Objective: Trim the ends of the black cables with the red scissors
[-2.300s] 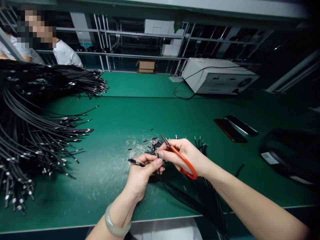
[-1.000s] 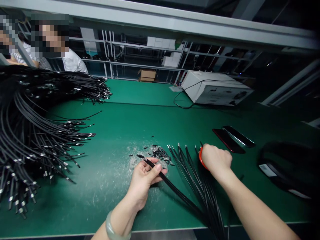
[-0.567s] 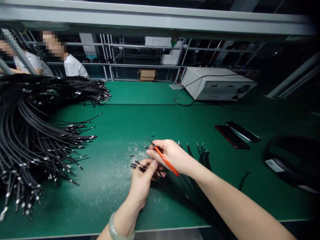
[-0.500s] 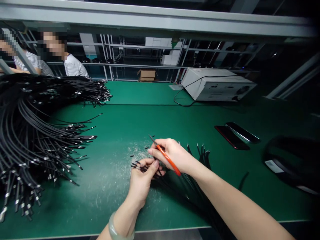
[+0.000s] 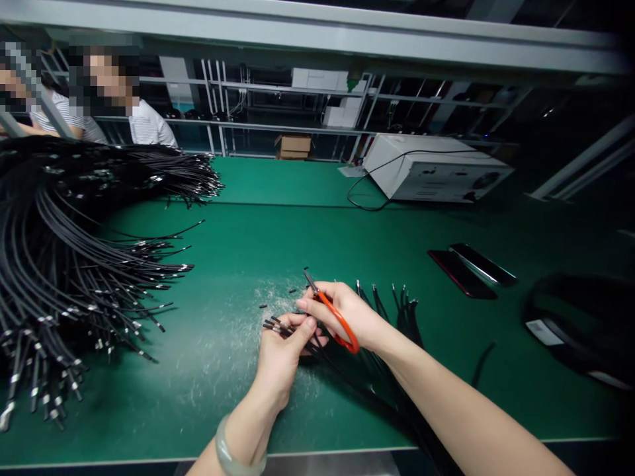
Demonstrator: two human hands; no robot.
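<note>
Several black cables (image 5: 342,375) run up from the table's front edge into my left hand (image 5: 282,354), which is closed around them near their ends. Their tips, with pale bands, stick out to the left of the thumb. My right hand (image 5: 350,311) is closed on orange-handled scissors (image 5: 341,324); the dark blades point up and to the left, away from the cable tips. Its fingers are close beside my left fingertips, and whether they also touch a cable is hidden. More black cables (image 5: 404,314) lie under and behind my right forearm.
Pale fibre scraps (image 5: 270,291) and short black offcuts (image 5: 262,306) litter the green table (image 5: 278,231). A large heap of black cables (image 5: 74,251) fills the left. On the right are two phones (image 5: 466,271), a black object (image 5: 575,330) and a white box-shaped device (image 5: 431,168). Co-workers (image 5: 151,124) sit beyond.
The scissors have turned a little, their blades pointing more steeply upward, and my right hand has shifted slightly right and down. My left hand keeps its hold on the cables.
</note>
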